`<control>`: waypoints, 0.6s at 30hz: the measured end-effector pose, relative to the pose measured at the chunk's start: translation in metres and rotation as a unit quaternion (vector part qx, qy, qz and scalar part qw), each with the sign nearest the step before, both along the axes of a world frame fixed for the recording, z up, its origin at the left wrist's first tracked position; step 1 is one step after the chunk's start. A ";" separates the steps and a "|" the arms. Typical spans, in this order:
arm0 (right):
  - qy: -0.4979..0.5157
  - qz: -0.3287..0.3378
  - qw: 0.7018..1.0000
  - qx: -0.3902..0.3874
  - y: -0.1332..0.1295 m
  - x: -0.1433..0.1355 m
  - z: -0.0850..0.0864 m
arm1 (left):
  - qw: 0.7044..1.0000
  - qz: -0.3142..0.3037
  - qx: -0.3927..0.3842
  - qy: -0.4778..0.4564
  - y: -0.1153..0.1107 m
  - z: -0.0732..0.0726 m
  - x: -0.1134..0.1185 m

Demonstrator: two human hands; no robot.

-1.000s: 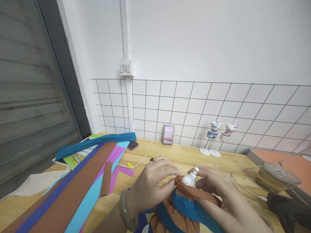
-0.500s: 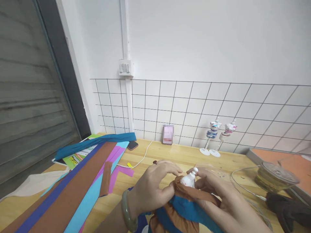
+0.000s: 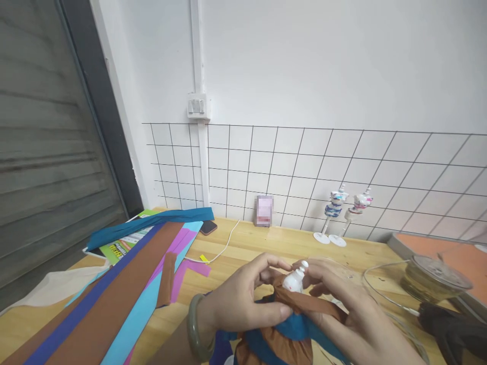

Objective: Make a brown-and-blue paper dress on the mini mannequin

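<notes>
Low in the head view, a small white dress form (image 3: 292, 282) with a knobbed neck is wrapped in brown and teal-blue paper or thin fabric. A brown strip (image 3: 306, 302) crosses its upper part, above a teal-blue band (image 3: 299, 327). My left hand (image 3: 243, 301) curls round the form's left side, its thumb pressed on the wrapping and its fingers behind the form. On the other side, my right hand (image 3: 352, 306) grips the brown strip, with fingers reaching behind the neck. The form's lower end falls outside the picture.
Long brown, blue and purple strips (image 3: 125, 284) cover the table's left side, near a dark phone (image 3: 208, 227). Two small dress forms on stands (image 3: 334, 208) stand by the wall grid. At right lie a spool (image 3: 436, 279), a cable and a dark tool (image 3: 449, 327).
My left thumb has moved right and down onto the wrapping, and the left fingers have shifted closer to the neck. My right hand stays almost in place on the strip.
</notes>
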State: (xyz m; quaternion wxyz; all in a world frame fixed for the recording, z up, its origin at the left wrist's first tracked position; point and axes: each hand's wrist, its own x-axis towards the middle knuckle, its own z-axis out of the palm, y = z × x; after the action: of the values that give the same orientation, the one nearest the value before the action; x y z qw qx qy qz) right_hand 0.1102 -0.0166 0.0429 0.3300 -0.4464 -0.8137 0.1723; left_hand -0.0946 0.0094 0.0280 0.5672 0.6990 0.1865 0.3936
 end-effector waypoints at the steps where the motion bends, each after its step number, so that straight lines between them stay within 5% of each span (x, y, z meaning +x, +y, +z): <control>1: 0.001 0.001 1.000 0.016 0.001 0.001 -0.001 | 1.000 0.005 -0.014 -0.008 0.000 -0.002 0.003; 7: -0.061 -0.006 0.993 0.105 0.005 0.007 -0.009 | 0.994 0.052 -0.069 -0.069 -0.005 -0.006 0.019; 12: -0.068 -0.085 0.957 0.268 0.010 0.000 -0.014 | 0.980 0.196 -0.028 -0.013 -0.010 0.000 0.025; 18: -0.105 -0.018 0.917 0.383 0.011 -0.011 -0.007 | 0.951 0.303 0.045 0.037 -0.012 -0.005 0.031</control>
State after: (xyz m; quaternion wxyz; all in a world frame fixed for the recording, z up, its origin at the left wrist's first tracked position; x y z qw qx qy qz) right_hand 0.0989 -0.0055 0.0360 0.3916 -0.3161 -0.8390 -0.2067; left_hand -0.0636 -0.0029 0.0232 0.3820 0.6483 0.3930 0.5285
